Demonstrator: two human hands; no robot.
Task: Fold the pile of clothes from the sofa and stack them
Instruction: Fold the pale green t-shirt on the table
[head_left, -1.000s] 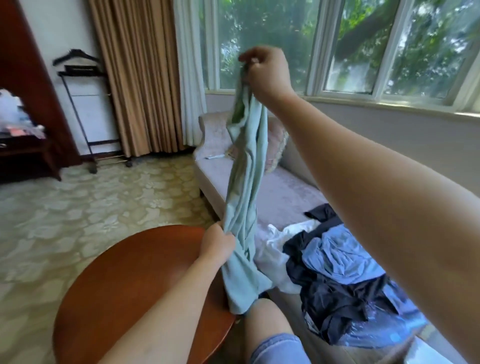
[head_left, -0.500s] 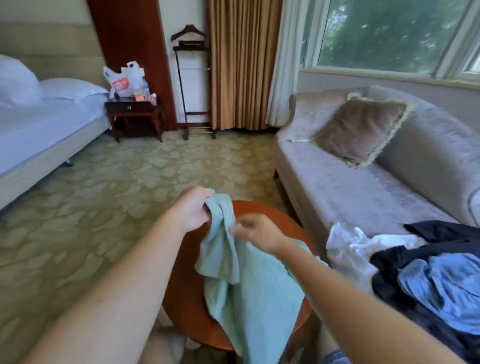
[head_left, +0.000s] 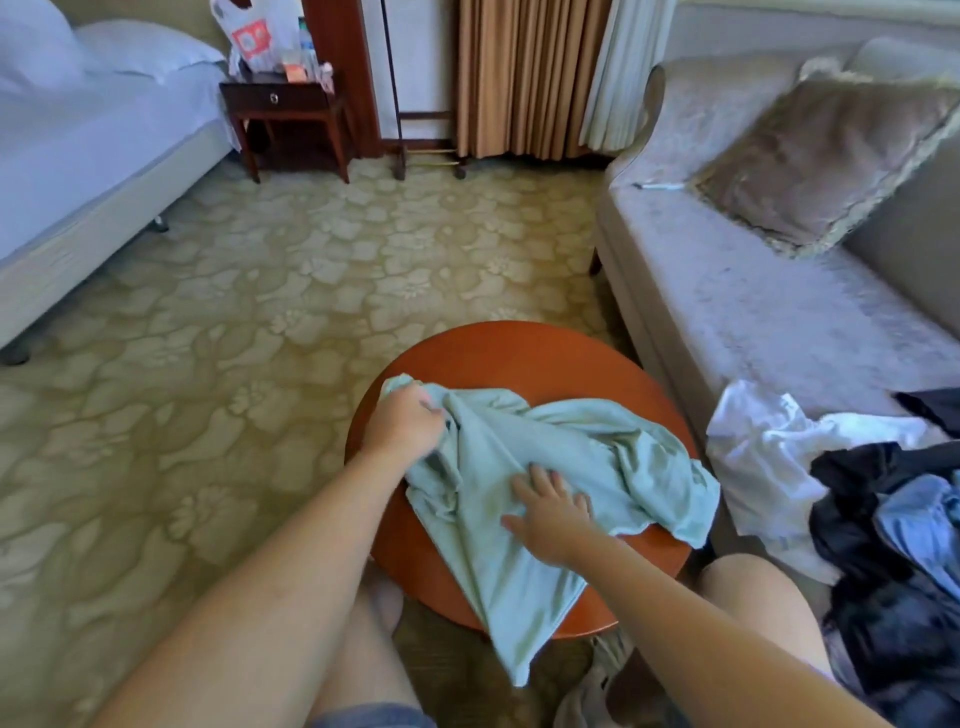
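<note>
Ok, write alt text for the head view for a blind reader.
A person's left hand grips one end of a pale green garment spread on a round wooden table while the right hand presses flat on it. Unfolded white, dark and blue clothes lie heaped on the sofa.

— Where's the green garment (head_left: 524, 462)?
— Crumpled on the round bench (head_left: 519, 353), one end hanging off the near edge. The left grip (head_left: 402, 423) clutches its far corner; the right grip (head_left: 553, 525) lies flat on its middle, fingers spread.
— And the pile (head_left: 852, 488)?
— On the sofa (head_left: 753, 322), right of the bench.
</note>
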